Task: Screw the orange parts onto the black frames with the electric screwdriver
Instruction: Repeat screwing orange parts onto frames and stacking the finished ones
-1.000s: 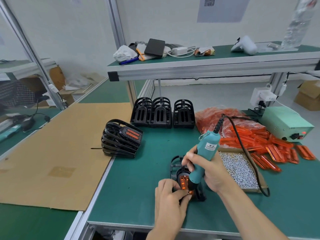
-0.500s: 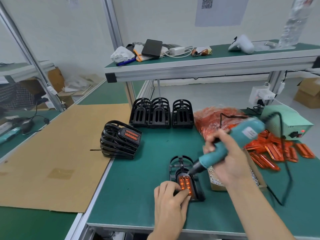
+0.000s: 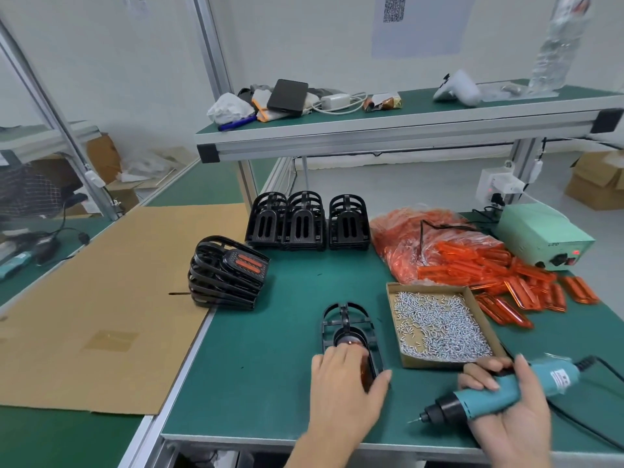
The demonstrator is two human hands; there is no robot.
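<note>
A black frame [image 3: 344,324] lies flat on the green mat near the front edge, with an orange part [image 3: 365,371] set in it and mostly hidden. My left hand [image 3: 344,383] grips the near end of this frame, thumb on its right side. My right hand [image 3: 506,396] holds the teal electric screwdriver [image 3: 489,395] lying almost level at the front right, bit pointing left, away from the frame. A cardboard tray of screws [image 3: 439,324] sits between them. Loose orange parts [image 3: 506,282] lie at the right.
Finished frames are stacked [image 3: 226,275] at the left, bare black frames [image 3: 304,224] stand at the back. A bag of orange parts [image 3: 415,238], a green power box [image 3: 543,234], a cardboard sheet [image 3: 101,298] and an upper shelf [image 3: 388,130] surround the mat. The screwdriver's cord [image 3: 601,366] trails right.
My right hand lifted the screwdriver off the frame and swung it right and down to the front right corner. My left hand slid forward over the frame's near end.
</note>
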